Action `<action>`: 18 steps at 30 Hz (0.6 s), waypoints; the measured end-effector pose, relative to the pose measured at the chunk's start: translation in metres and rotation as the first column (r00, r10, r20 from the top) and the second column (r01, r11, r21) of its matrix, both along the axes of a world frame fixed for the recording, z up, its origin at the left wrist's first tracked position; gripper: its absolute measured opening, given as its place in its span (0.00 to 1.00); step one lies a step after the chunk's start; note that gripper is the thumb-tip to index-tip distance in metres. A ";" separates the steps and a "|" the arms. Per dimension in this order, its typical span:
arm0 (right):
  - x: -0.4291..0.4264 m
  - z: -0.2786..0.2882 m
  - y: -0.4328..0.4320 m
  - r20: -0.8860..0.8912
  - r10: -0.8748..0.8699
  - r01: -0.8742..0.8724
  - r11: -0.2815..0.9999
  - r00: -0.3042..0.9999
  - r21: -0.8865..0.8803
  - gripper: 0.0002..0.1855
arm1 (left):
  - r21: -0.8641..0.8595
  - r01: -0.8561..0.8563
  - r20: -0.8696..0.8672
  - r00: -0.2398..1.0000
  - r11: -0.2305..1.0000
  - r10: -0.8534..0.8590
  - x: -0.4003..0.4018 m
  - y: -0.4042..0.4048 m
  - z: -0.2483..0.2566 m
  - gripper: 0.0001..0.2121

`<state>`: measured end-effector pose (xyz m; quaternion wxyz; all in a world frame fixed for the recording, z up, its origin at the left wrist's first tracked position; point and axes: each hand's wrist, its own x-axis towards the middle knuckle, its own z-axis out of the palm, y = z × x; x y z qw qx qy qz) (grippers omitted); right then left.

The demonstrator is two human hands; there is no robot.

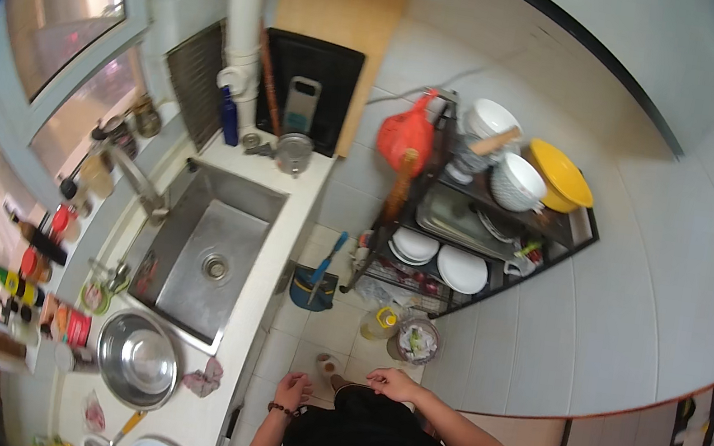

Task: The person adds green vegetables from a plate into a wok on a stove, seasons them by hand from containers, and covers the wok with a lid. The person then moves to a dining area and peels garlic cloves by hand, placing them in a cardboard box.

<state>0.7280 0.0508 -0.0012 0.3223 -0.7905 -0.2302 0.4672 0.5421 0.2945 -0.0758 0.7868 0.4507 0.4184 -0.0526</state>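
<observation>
My left hand (294, 391) hangs empty beside the front edge of the white counter (236, 336), with its fingers loosely bent and a beaded bracelet on the wrist. In front of my dark clothing is my right hand (394, 384), also empty, its fingers half curled. On the counter a steel basin (139, 357) stands next to a crumpled pinkish cloth (203, 377). A stainless-steel sink (211, 237) is set into the counter, with no dishes in it. The faucet (142, 189) rises at its window side.
A black shelf rack (423, 215) holds white bowls (519, 181), a yellow basin (558, 176) and plates (462, 270). On the floor are a dustpan (313, 289), an oil jug (380, 322) and a waste bin (415, 342). Bottles and jars (36, 267) line the windowsill.
</observation>
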 end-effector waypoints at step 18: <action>0.149 -0.048 -0.098 -0.193 -0.166 0.201 0.963 0.967 0.179 0.14 | 0.052 0.062 -0.159 0.986 0.997 -0.053 0.138 -0.100 0.005 0.09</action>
